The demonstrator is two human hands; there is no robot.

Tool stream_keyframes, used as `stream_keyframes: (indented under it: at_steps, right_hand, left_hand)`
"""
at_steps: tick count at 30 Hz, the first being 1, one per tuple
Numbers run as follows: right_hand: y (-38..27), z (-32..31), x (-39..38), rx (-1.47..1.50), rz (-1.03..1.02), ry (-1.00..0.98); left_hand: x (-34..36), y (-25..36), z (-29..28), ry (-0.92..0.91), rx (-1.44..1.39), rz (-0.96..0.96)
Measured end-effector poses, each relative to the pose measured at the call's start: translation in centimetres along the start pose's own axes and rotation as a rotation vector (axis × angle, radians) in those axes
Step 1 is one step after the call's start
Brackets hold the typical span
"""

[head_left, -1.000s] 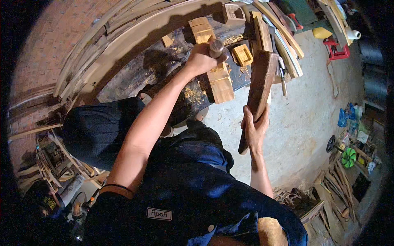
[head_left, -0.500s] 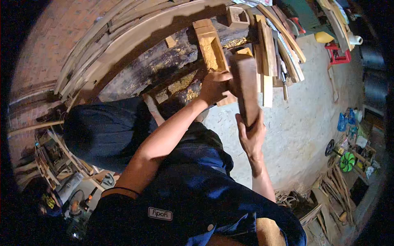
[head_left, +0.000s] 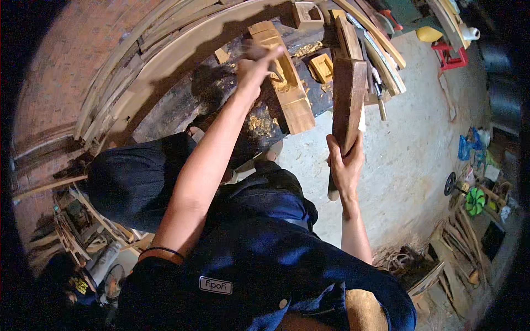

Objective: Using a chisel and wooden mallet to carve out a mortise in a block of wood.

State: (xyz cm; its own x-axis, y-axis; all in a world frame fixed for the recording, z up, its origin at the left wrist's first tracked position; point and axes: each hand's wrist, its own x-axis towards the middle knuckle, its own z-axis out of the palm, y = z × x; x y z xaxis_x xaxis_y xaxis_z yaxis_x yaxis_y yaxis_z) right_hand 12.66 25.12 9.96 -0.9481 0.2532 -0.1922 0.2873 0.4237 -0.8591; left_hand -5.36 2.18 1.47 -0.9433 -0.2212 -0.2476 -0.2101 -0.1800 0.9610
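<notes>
Head view, workshop bench, items as seen.

Item one: dark wooden board [head_left: 348, 102], long and flat, held nearly upright in front of the bench edge, its lower end reaching below the wrist. The right hand [head_left: 345, 165] wraps its lower part, fingers [head_left: 333, 149] closed round the left edge and thumb on the right, a firm clasp.

Item two: long hollowed block of pale wood [head_left: 284, 83], lying slantwise on the bench [head_left: 165, 113], just left of the board and apart from it. The left hand [head_left: 256, 63] is at the block's upper part, fingers stretched out toward it; the hand is blurred, so whether it grips anything cannot be told.

Item three: small square hollowed block [head_left: 322, 67], lying between the long block and the board's top.

Item four: another small open wooden frame [head_left: 307, 14] at the far end of the bench.

Item five: yellow wood chips [head_left: 259, 121] scattered on the dark bench below the long block.

Item six: bent planks and strips [head_left: 138, 55] stacked along the bench's far side, against a brick wall [head_left: 61, 60].

Item seven: concrete floor [head_left: 408, 160] to the right, with a red stand [head_left: 450, 55] and a green-wheeled tool [head_left: 473, 199] near the edge.
</notes>
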Motion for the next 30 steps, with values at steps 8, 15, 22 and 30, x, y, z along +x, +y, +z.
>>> stream_keyframes:
  at_steps: [8,15,22,30]
  right_hand:
    - [-0.7,0.1,-1.1,0.102,0.184,-0.031]
    - [-1.0,1.0,-1.0,0.064,0.103,-0.056]
    - [-0.2,1.0,-0.6,-0.009,0.074,-0.053]
    - [-1.4,1.4,0.6,0.008,0.072,-0.121]
  left_hand:
    - [0.3,3.5,-1.8,-0.239,0.182,0.19]
    - [1.4,4.5,-1.7,-0.607,0.343,0.218]
    - [-0.8,3.2,-1.8,-0.461,0.36,0.067]
    - [-0.8,3.9,-2.7,-0.337,0.449,0.2]
